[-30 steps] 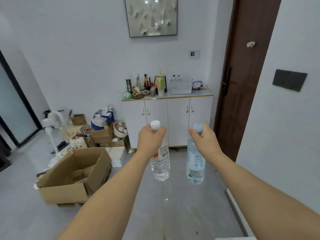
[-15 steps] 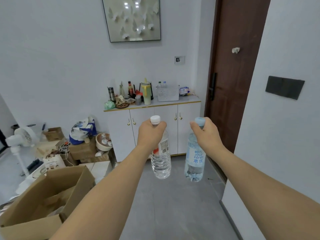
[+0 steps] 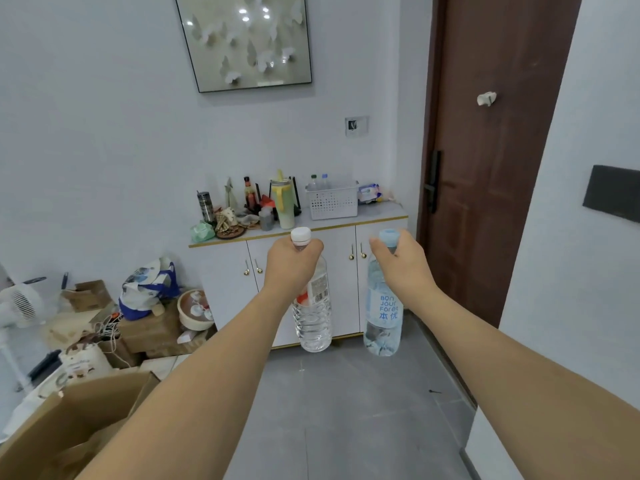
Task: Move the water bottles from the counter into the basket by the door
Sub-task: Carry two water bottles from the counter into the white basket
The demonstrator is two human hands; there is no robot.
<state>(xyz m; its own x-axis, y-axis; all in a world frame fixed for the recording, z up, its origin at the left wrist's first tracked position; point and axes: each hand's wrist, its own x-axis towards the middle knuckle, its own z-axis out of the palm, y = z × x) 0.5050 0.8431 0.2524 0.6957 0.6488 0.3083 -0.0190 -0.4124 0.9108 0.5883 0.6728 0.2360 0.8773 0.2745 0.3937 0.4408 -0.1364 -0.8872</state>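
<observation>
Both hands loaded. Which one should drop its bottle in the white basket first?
Right, probably. The right hand holds the blue-capped bottle on the side nearer the basket by the door. The left hand, with the white-capped bottle, sits further left. Both are still well short of it.

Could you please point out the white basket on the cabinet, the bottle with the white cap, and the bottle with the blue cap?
white basket [image 3: 332, 204], head view, on its perforated front wall.
white-capped bottle [image 3: 313, 327], head view, on its clear lower body.
blue-capped bottle [image 3: 383, 308], head view, on its printed label.
</observation>
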